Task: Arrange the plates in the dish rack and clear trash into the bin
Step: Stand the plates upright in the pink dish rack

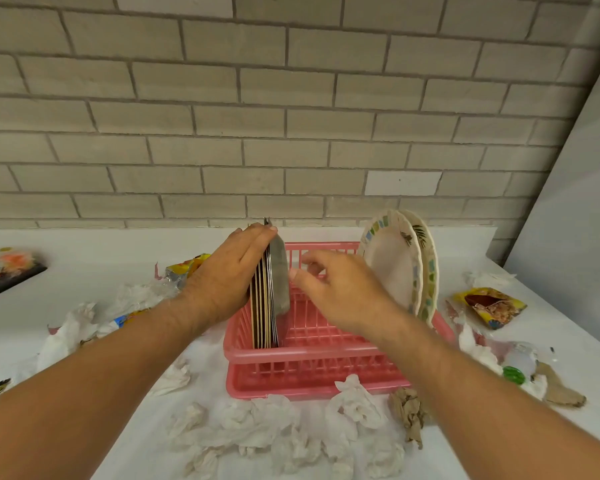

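Note:
A pink dish rack [312,355] stands on the white counter. At its left end a stack of several dark plates [269,292] stands on edge; my left hand [227,275] lies flat against the stack's left side, fingers straight along the top rim. Two white plates with coloured rims [400,268] stand upright at the rack's right end. My right hand [340,289] hovers over the rack's middle, fingers loosely curled, holding nothing I can see. Crumpled white tissues [284,431] lie in front of the rack.
More tissues and a foil wrapper [184,271] lie left of the rack. A yellow snack wrapper [490,306], a brown paper scrap [409,414], a green cap [513,375] and clear plastic lie to the right. A dark wrapper [11,275] sits far left. A brick wall is behind.

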